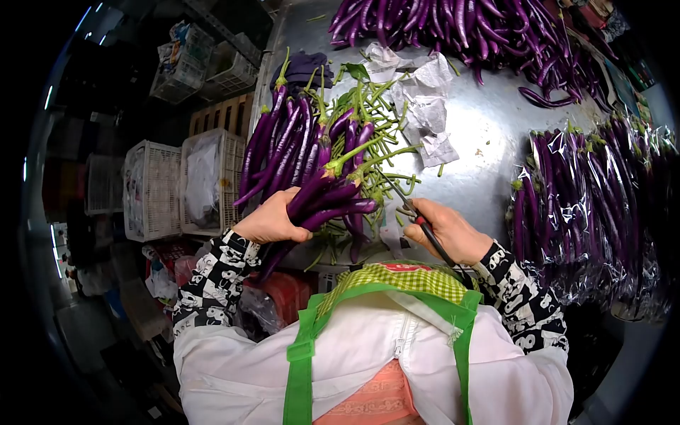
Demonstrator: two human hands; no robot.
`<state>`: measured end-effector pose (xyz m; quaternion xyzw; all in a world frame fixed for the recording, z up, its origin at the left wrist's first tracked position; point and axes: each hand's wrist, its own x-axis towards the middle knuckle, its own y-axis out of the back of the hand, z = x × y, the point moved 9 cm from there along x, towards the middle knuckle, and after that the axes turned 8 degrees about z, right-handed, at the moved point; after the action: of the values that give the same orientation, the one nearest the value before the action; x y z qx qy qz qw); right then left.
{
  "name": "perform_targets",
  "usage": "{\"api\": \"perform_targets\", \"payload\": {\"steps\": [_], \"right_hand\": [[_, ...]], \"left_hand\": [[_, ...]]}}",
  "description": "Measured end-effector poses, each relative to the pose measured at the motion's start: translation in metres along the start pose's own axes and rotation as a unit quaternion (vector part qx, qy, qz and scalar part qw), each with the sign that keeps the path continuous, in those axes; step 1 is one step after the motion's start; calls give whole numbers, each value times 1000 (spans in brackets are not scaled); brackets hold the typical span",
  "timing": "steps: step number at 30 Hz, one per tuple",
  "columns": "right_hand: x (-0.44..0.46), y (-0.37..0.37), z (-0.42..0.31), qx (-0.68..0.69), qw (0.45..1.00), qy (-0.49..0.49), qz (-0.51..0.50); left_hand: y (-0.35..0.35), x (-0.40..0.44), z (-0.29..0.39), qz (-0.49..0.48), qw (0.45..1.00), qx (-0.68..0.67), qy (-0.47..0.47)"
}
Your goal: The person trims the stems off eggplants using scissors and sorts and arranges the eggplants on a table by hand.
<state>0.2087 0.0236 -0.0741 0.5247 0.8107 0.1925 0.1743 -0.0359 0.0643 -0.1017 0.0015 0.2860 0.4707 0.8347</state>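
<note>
Several long purple eggplants (pixel 319 195) with green stems are gripped in my left hand (pixel 273 221), their stems pointing up and to the right. My right hand (pixel 446 230) is closed around scissors (pixel 428 228) with dark red-and-black handles, and the blades point up and left beside the held stems. More eggplants (pixel 283 142) lie just beyond my left hand. Cut green stems (pixel 386 134) are strewn between the two hands and further back on the metal table (pixel 482 149).
A large eggplant pile (pixel 460 28) covers the table's back. Plastic-wrapped eggplants (pixel 581 198) stand in rows at the right. Crumpled paper (pixel 428 106) and a dark cloth (pixel 301 69) lie mid-table. White crates (pixel 151 191) stand at the left, near a red container (pixel 283 297).
</note>
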Motion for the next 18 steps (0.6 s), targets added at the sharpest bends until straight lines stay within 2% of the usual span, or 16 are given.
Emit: {"api": "perform_targets", "payload": {"steps": [2,5,7,8,10,14,16,18], "right_hand": [[3,2,5,-3,1000,-12,1],[8,-7,7,-3,999,-16,-32],[6,-3,9,-31,999,31,23],[4,-4,12,-31,999,32,22],[1,1,13,-56,997,30,55],[0,7,-10,-11,998,42,49],[4,0,-12,17,997,62,34],[12,-2,-19,23,997,72,33]], "left_hand": [[-5,3,1,-16,1000,9,2],[-8,2,15,-8,995,87,-51],[-2,3,19,27,989,128,-67],[0,3,21,28,989,127,-66],[11,3,26,65,972,211,-76],[19,2,31,118,943,292,-109],[23,-1,39,197,899,360,-151],[15,-6,52,193,902,359,-144]]}}
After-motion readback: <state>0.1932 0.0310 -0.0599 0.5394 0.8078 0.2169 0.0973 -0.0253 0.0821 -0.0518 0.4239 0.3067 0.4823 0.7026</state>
